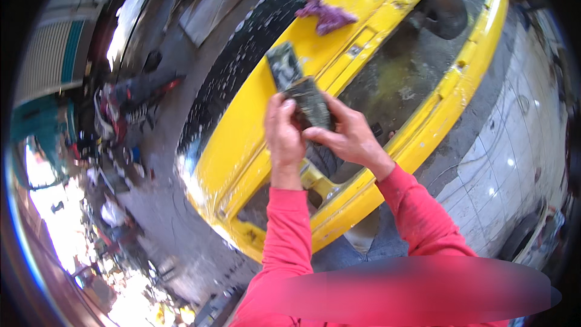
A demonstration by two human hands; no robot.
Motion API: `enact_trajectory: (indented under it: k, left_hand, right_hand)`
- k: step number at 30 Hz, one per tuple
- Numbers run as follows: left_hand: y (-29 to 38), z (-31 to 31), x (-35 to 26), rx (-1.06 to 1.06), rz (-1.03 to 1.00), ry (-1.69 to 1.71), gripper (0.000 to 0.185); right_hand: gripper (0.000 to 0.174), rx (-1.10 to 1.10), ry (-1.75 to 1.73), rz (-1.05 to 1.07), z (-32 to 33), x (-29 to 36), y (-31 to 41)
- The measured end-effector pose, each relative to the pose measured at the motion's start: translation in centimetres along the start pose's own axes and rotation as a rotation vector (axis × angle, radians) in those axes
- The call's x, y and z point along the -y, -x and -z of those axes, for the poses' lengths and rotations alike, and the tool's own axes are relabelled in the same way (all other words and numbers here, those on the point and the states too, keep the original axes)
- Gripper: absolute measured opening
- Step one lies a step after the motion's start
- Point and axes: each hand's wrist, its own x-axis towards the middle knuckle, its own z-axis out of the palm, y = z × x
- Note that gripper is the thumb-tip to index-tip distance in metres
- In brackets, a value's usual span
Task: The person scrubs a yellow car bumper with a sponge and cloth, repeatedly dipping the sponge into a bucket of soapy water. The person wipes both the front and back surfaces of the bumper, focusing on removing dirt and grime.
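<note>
My right hand (347, 131) grips a dark, wet-looking rectangular block (312, 103), thumb along its near end and fingers on its right side. On the block's left is my left hand (287, 134), its thumb and fingers closed against that edge. A grey-black flat piece with whitish smears (284, 66), possibly abrasive paper, extends beyond the block; whether it is joined to it is hidden. Beneath both hands lies a yellow vehicle body panel (247, 118) with a large opening, its surface wet in places. A crumpled purple cloth (326, 13) rests on the panel's far part.
Along the panel's left side runs a dark, glossy section with white flecks (227, 63). A motorcycle (122, 104) stands on the concrete floor to the left. Pale floor tiles (494, 159) lie to the right, with a tyre (519, 238) near the lower right rim.
</note>
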Motion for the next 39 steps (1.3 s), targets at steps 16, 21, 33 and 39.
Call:
enact_trajectory:
  k: [16, 21, 33, 39]
  left_hand:
    - [14.3, 6.2, 0.3, -0.153, 0.071, 0.435, 0.034]
    - [24.8, 13.8, -4.1, -0.385, -0.235, -1.085, 0.065]
    - [31.4, 36.1, -4.7, -0.774, -0.263, -1.691, 0.047]
    - [33.9, 32.4, 3.9, -0.798, -0.264, -1.643, 0.059]
  right_hand:
    - [0.037, 0.393, 0.013, -0.003, -4.3, -3.8, 5.3]
    - [0.063, 0.460, 0.665, 0.480, -2.7, -2.1, -2.2]
    - [0.058, -0.010, 1.674, 0.882, 6.7, -16.6, -20.4]
    - [0.061, 0.057, 1.584, 0.962, 8.2, -16.9, -22.5]
